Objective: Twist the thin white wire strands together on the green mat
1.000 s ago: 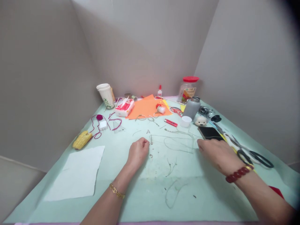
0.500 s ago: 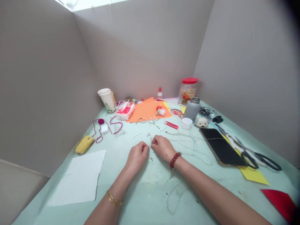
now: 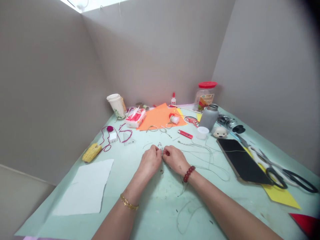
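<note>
I am holding the left hand (image 3: pixel 151 161) and the right hand (image 3: pixel 176 160) close together at the middle of the tabletop (image 3: pixel 122 180), their fingers pinching closed; what they are gripping is too small for me to tell. Thin green cord (image 3: pixel 211 156) is lying in loose loops to their right, one strand crossing the black phone (image 3: pixel 243 165).

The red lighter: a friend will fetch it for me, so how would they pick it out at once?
On the pale green table, find the orange paper toward the back. Between that paper and the right hand, left of the translucent tub, lies the red lighter. It is a short, straight, solid red bar with a metallic end, unlike the red cord coiled behind it.
</note>
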### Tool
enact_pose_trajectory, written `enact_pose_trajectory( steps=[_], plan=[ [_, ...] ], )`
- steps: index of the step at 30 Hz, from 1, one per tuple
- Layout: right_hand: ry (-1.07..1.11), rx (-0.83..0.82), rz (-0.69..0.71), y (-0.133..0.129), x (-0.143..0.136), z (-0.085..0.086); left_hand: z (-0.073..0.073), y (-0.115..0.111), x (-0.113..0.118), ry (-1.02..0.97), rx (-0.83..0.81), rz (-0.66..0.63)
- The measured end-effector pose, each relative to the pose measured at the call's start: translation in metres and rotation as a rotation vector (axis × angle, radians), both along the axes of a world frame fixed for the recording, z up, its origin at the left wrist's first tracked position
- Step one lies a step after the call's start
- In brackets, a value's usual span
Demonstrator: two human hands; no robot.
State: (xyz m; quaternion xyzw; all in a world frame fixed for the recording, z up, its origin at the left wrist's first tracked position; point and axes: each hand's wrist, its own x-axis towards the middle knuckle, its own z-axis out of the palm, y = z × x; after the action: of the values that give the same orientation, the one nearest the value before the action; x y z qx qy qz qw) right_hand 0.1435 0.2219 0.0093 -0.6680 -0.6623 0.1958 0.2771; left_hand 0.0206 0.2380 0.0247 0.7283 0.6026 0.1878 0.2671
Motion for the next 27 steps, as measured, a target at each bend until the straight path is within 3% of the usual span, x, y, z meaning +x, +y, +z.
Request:
enact_pose_trajectory(
  steps=[5, 8, 13, 21, 27],
  plan=[
    [0.082, -0.021, 0.006, 0.003, 0.001, -0.004, -0.014, 0.007, 0.0, -0.165, -0.217, -0.036],
    [0.197, -0.103, -0.013, 0.001, 0.001, -0.003, -0.017, 0.013, -0.002, -0.129, -0.159, -0.019],
    [0.384, -0.315, -0.044, -0.001, 0.001, 0.005, -0.019, 0.017, -0.008, -0.099, -0.092, -0.121],
    [0.196, -0.149, -0.024, 0.002, 0.005, 0.007, -0.024, 0.02, -0.01, -0.28, -0.215, -0.102],
    [0.086, -0.103, 0.007, 0.0, 0.004, 0.005, -0.035, 0.021, -0.009, -0.337, -0.192, -0.075]
  ],
)
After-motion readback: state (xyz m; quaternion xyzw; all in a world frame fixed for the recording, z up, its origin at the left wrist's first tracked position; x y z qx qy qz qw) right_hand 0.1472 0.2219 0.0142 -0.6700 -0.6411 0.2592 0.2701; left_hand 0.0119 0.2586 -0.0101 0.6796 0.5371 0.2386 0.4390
